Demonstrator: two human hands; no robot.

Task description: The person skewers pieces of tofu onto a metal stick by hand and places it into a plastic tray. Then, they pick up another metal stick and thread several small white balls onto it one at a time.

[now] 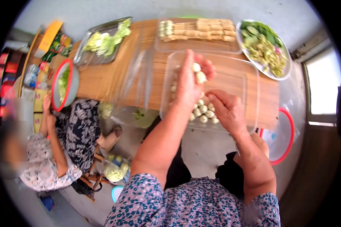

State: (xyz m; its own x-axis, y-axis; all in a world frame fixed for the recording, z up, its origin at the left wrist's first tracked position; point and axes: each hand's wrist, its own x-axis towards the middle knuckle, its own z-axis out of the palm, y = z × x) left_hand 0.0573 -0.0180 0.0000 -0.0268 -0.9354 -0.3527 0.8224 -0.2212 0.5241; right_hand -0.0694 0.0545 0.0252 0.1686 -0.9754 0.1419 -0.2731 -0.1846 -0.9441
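Observation:
My left hand is raised over a clear plastic box, its fingers curled round a few small pale balls. Whether a stick runs through these balls I cannot make out. Just right of it and lower, my right hand has its thumb and forefinger pinched together; what they hold, if anything, is too small to tell. More whitish balls with greenish specks lie in the box below and beside my right fingertips. Others are partly hidden behind my left wrist.
Behind stands a clear box of tan rolls. A white platter of greens is at right, a metal tray with leaves at left. A seated person's hand is by a red-rimmed basin. Another red-rimmed basin stands right.

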